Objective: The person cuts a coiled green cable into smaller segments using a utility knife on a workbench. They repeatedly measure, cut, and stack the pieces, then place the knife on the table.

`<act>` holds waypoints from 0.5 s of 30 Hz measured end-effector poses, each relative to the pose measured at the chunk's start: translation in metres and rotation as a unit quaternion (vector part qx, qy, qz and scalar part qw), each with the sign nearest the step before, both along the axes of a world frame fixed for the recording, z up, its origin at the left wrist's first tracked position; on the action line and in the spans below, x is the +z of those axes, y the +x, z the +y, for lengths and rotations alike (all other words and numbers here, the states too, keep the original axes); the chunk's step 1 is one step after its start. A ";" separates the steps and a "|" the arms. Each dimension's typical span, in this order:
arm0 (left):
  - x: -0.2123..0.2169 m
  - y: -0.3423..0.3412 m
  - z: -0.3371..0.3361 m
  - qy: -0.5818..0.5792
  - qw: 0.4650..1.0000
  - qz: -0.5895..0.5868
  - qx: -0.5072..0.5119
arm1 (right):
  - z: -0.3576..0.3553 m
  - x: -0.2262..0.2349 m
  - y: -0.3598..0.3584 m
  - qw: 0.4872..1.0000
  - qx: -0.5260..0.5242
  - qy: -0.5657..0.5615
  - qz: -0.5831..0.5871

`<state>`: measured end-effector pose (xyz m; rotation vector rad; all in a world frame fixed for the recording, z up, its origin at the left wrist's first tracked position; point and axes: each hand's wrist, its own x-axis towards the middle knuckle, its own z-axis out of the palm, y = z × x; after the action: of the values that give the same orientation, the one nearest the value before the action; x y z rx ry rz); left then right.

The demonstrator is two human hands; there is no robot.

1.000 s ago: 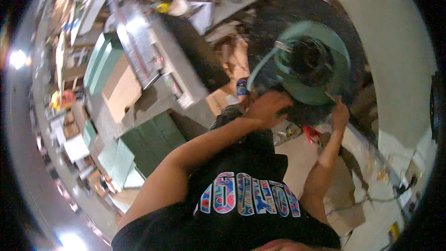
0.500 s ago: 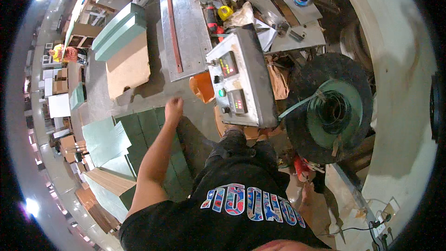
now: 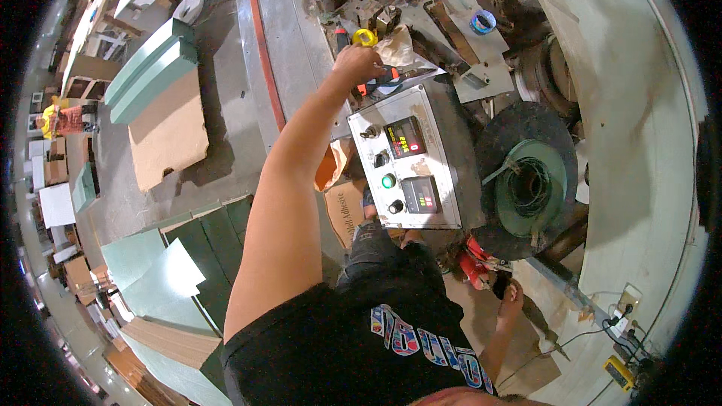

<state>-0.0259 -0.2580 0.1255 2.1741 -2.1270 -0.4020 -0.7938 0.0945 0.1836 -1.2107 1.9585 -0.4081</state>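
My left hand (image 3: 359, 65) reaches over the cluttered workbench, beside a yellow tape measure (image 3: 365, 37). An orange-and-black tool (image 3: 388, 75) shows at its edge; its fingertips are hidden, so whether it grips this cannot be told. Down by my right side, my right hand (image 3: 512, 299) has curled fingers next to a dark object (image 3: 500, 286), whose kind is unclear. Close to it is a red tool (image 3: 472, 265) with metal parts. Between my arms stands a metal control box (image 3: 412, 165) with two lit displays, knobs and a glowing green button.
Right of the box lies a reel of green strapping (image 3: 560, 188). Green panels (image 3: 218, 240) are stacked at the left, with brown cardboard (image 3: 169, 128) on the floor beyond. Power cables (image 3: 618, 323) run along the right wall. Far left, a person in yellow (image 3: 51, 119) is visible.
My left hand has moved forward and right, from above the floor to the tools on the bench. My right hand shows more fully beside the dark object. The view has shifted.
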 end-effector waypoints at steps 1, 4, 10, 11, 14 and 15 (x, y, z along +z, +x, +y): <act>0.000 -0.009 -0.009 0.021 1.000 0.016 -0.015 | 0.016 0.015 0.012 0.996 0.018 0.031 0.082; 0.012 -0.023 -0.019 0.086 0.989 -0.083 -0.091 | 0.095 -0.046 -0.048 0.995 -0.020 0.070 0.068; -0.019 -0.041 -0.033 0.089 0.990 -0.070 -0.088 | 0.227 -0.100 -0.125 0.976 -0.156 0.089 -0.123; -0.012 -0.034 -0.031 0.095 0.994 -0.036 -0.049 | 0.219 -0.100 -0.114 0.994 -0.024 0.100 -0.021; 0.016 -0.037 -0.029 0.112 0.988 0.085 0.060 | 0.203 -0.078 -0.101 0.993 -0.012 0.118 -0.005; 0.017 -0.028 -0.033 0.149 0.977 0.138 0.061 | 0.196 -0.071 -0.094 0.994 -0.022 0.110 -0.004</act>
<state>-0.0536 -0.2909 0.1429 2.2187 -1.8745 -1.0063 -0.8874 0.2903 0.1127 -1.0256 1.9678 -0.2117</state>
